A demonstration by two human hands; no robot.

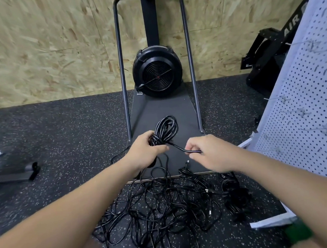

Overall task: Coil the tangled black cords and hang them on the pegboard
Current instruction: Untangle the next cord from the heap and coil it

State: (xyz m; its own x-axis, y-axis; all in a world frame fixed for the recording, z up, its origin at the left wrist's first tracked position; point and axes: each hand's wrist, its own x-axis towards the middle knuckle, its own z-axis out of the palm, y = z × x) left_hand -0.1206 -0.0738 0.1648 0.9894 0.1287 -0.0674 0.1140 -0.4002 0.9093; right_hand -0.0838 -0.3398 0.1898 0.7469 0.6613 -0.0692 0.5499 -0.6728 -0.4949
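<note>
While left hand (144, 148) grips glossy looped coil (166, 130), right hand (204, 153) pinches cord tail (187, 150).

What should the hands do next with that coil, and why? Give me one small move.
Probably wrap the loose end around the neck of the coil. The left hand grips the gathered loops, the right hand pinches the short tail coming off them, and little slack remains. Binding it should keep the loops together before hanging on the pegboard.
</note>
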